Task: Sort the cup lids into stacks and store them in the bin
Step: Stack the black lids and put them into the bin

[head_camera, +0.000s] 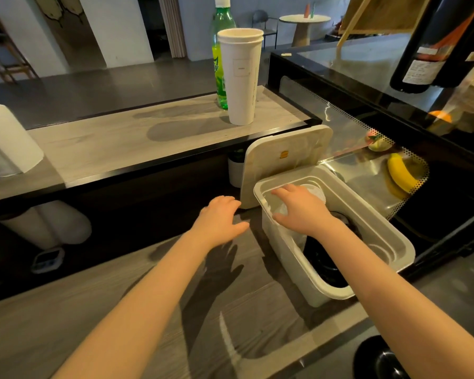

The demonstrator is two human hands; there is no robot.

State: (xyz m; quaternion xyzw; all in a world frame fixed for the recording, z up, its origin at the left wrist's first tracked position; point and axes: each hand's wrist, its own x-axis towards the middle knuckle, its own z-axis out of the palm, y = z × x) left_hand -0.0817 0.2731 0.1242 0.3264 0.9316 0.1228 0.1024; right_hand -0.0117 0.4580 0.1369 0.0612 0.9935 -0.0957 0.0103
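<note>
My right hand was inside the bin, fingers spread and fairly straight over the white lids at the bin's 11 o'clock end. I could not tell whether the fingertips pressed on that stack or hung just above it. The black lids lay at the 5 o'clock end, partly hidden under my forearm. My left hand hovered wide and relaxed above the surface, at about 9 o'clock from the bin, holding nothing. The bin's cover leaned upright at 12 o'clock, just beyond that hand.

I judged the lids to be thin moulded plastic: very light, springy and slick, and easy to dent if squeezed across the dome. A nested stack would probably shear sideways under a top push, so I would take it by the rim, thumb on one side and fingers opposite, low on the pile. The bin itself looked stiff but light enough to slide, so the left hand could steady its wall.
</note>
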